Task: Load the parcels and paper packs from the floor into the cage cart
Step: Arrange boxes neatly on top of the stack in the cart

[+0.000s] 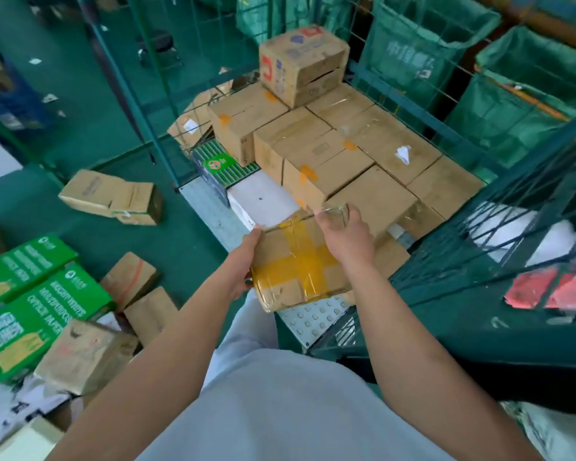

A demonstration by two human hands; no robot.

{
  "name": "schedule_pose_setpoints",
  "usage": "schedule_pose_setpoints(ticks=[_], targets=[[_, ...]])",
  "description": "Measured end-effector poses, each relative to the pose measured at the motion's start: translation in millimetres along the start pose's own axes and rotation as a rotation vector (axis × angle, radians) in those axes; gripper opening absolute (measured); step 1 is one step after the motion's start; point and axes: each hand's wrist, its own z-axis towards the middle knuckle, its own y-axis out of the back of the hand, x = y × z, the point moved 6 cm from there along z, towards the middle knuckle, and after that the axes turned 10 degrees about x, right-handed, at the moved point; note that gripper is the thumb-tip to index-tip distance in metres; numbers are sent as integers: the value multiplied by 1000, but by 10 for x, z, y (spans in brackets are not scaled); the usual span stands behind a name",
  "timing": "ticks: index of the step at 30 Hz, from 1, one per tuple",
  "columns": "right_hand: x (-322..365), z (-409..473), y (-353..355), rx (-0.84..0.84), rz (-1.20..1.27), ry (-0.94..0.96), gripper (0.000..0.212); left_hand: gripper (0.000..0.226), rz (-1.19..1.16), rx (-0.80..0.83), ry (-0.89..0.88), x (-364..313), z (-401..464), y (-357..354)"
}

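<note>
Near the middle of the frame, two bare hands hold a flat brown parcel (300, 261) wrapped in clear film with a cross of yellow tape on top. The left hand (243, 261) grips its left edge, fingers curled under. The right hand (345, 236) rests on the top right part and pinches the far corner. The parcel sits in the air just over the front edge of the cage cart (316, 319), above its bumpy grey floor.

Inside the cart, in the upper middle of the frame, many brown boxes (330, 151) are packed close together. One box with red marks (301, 64) sits on top of them at the back. A white box (263, 202) and a striped green pack (225, 168) lie at the cart's left side.

On the green floor in the lower left lie two green paper packs (30, 294) and a few more brown parcels (133, 294). One more brown box (112, 197) lies alone at the middle left
</note>
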Motion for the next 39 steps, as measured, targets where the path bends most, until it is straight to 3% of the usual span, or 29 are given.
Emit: schedule_pose_setpoints(ticks=[9,16,25,30,39], targets=[[-280,333,257,-124,-51,-268,84,62,272,173,272,-251,963,-318],[-233,780,378,-57,-142,-452,81,67,453,300,520,-471,1466,-459],[-28,1081,888,-54,-285,-505,77,69,537,513,749,-541,1772,-866],[-34,1165,1283,-65,-381,-542,77,67,600,654,776,-575,1751,-1284],[-166,1524,1576,-34,-452,-494,78,85,627,638,661,-523,2023,-1656]])
